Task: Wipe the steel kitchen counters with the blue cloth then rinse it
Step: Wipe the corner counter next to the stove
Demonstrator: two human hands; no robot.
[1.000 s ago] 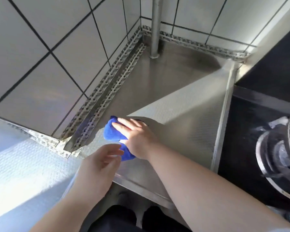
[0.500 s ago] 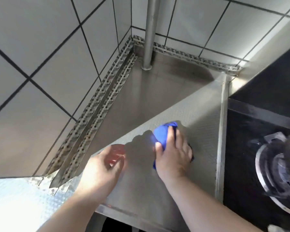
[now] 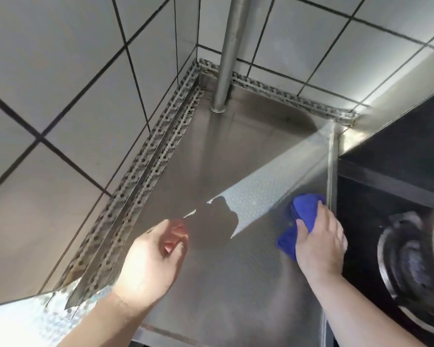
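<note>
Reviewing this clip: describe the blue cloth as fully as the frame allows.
The blue cloth is a deep, vivid blue, soft-looking fabric, bunched and folded rather than spread flat. It lies on the steel counter near its right edge, beside the raised lip bordering the dark stove area. The right hand presses down on it, covering its right side, so blue shows ahead of the fingers and to the left of the hand. The left hand does not touch it.

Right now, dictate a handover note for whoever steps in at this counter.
Right hand presses the crumpled blue cloth onto the steel counter, hard against its right edge beside the black stove.
Left hand hovers open over the front, holding nothing.
Done: cannot tell how much is wiped.
Left: the back corner around the steel pole, then rinse the cloth.
</note>
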